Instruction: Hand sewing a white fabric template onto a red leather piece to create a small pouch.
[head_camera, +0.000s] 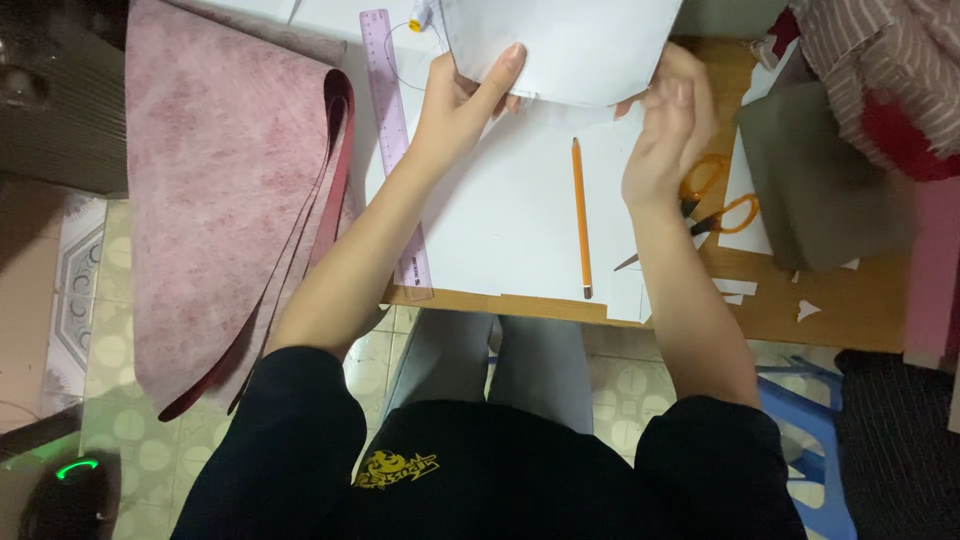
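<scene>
Paper piece (565, 45) sits at the far edge of the counter (860, 310), lifted off the big white sheet (500, 210), held from both sides. Left hand (462, 95) has its grip clamped on the lower left corner, thumb on top. Right hand (668, 125) pinches the lower right edge, fingers curled. Piece's curved bottom edge runs left-right between the two hands. Pencil (580, 215) lies lengthwise toward the person, nearer the right hand; scissors (715, 205) just beside that wrist; ruler (393, 150) left of the forearm.

A white paper piece (570, 45) with a curved lower edge is being held lifted at twelve o'clock, over the white sheet (510, 210) lying flat.
</scene>
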